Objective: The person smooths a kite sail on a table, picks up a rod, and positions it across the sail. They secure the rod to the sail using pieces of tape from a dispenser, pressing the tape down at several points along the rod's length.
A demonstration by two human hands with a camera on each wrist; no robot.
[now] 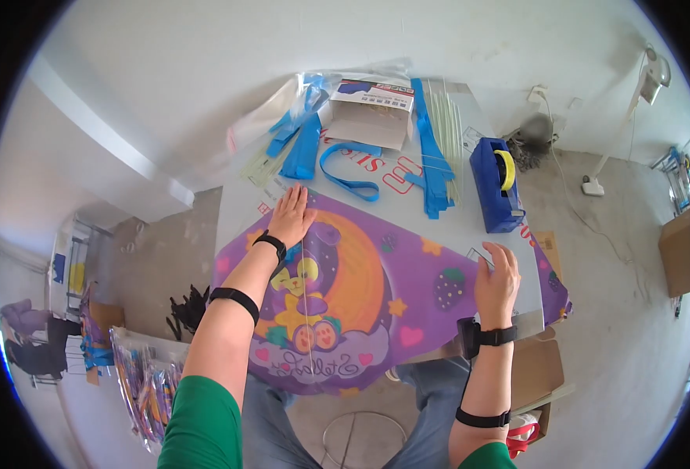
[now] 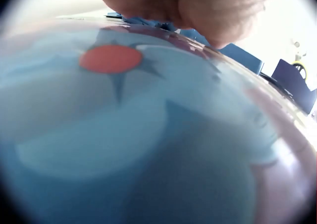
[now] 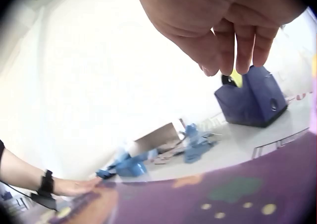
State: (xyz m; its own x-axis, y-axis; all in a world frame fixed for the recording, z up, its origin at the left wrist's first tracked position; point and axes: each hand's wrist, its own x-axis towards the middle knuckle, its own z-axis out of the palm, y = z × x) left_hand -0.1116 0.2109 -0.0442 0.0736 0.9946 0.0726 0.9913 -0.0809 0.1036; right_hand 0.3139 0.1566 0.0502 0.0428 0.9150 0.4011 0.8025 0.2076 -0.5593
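A purple kite sail (image 1: 431, 297) is spread over the near part of the table, printed with a cartoon figure, an orange moon and mirrored lettering. Down its middle runs a thin pale line, like a rod or string. My left hand (image 1: 288, 219) rests flat on the sail's far edge, fingers pointing away from me. Over the sail's right part is my right hand (image 1: 499, 285), its fingers loosely bent and nothing between them. In the right wrist view, that hand (image 3: 218, 26) hangs above the sail, in front of the blue tape dispenser (image 3: 252, 100).
Farther back on the table (image 1: 267, 211) are blue strips (image 1: 304, 148), a looped blue band (image 1: 349, 186), an open white box (image 1: 368, 125) and a bundle of thin pale rods (image 1: 446, 117). A tape dispenser (image 1: 485, 187) with yellow tape stands at the right edge. Packed bags (image 1: 145, 375) sit lower left.
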